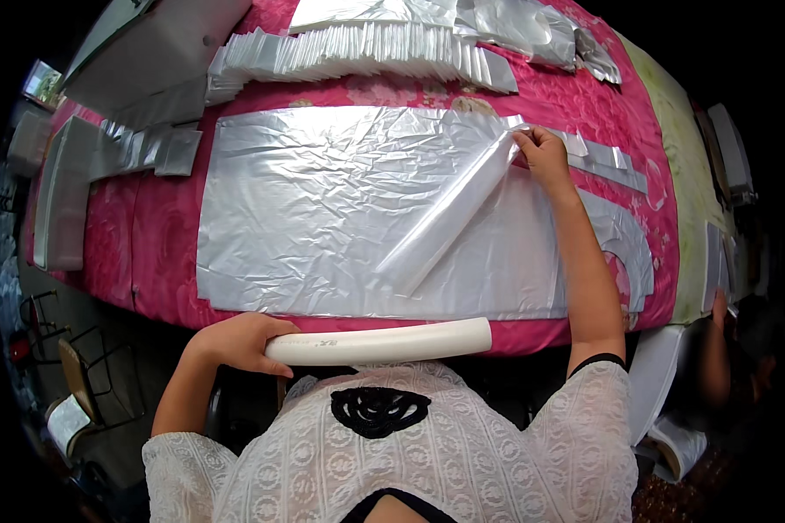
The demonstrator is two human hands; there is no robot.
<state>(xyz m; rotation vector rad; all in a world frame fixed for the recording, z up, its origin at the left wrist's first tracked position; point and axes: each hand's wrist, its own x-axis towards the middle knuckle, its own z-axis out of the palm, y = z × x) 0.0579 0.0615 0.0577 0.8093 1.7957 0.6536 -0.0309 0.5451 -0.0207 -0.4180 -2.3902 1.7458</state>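
Observation:
My left hand point(238, 342) is closed round the left end of a white plastic pipe point(384, 342), held level along the near edge of the table. My right hand point(545, 159) pinches the upper end of a narrow folded plastic bag point(462, 205). That bag slants down to the left across a wide stack of thin, translucent plastic bags point(296, 200). The stack lies flat and wrinkled in front of me. To its right, more plastic bags with curved cut-out handles point(624, 231) stick out, partly hidden by my right forearm.
A pink patterned cloth point(148, 261) covers the table. Behind the stack runs a fanned row of folded plastic bags point(358, 57), with crumpled bags point(515, 30) beyond. Boxes point(61, 200) stand at the left. Another person's arm point(715, 349) shows at the right, and a chair point(74, 379) stands at lower left.

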